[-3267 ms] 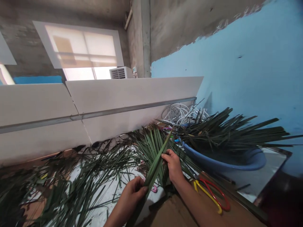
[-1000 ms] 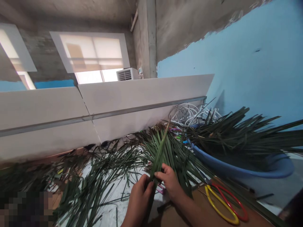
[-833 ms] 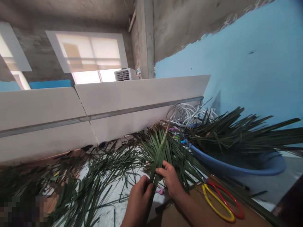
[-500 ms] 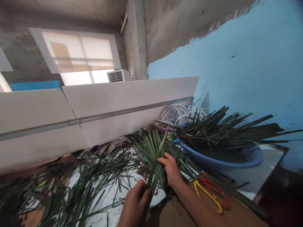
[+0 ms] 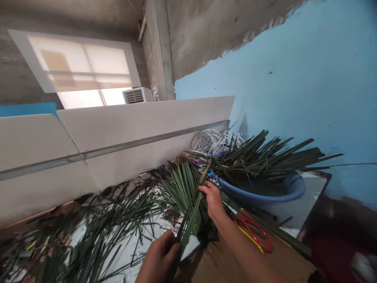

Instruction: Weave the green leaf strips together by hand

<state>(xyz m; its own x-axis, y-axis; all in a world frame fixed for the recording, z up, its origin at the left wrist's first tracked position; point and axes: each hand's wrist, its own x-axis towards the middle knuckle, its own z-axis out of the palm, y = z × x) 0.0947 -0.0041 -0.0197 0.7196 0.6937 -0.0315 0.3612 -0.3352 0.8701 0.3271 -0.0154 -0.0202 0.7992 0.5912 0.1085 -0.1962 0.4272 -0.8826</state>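
A long green palm leaf strip (image 5: 191,212) slants up and away between my hands. My left hand (image 5: 161,253) is closed round its near end at the bottom of the view. Farther up, my right hand (image 5: 212,196) pinches the strip between thumb and fingers near its tip. Just behind the strip a fan-shaped palm leaf (image 5: 179,182) lies spread out. Scissors with red and yellow handles (image 5: 255,232) lie right of my right forearm, partly hidden by it.
A blue basin (image 5: 262,194) full of dark leaf strips (image 5: 271,157) stands at the right. Coiled white strips (image 5: 206,141) lie behind it. Loose cut leaves (image 5: 97,239) cover the left side. A white partition (image 5: 147,118) runs along the back; brown cardboard (image 5: 212,263) lies in front.
The view has turned slightly to the right, so the surroundings shift left. My right hand has moved a little up along the strip. Both hands still hold it.
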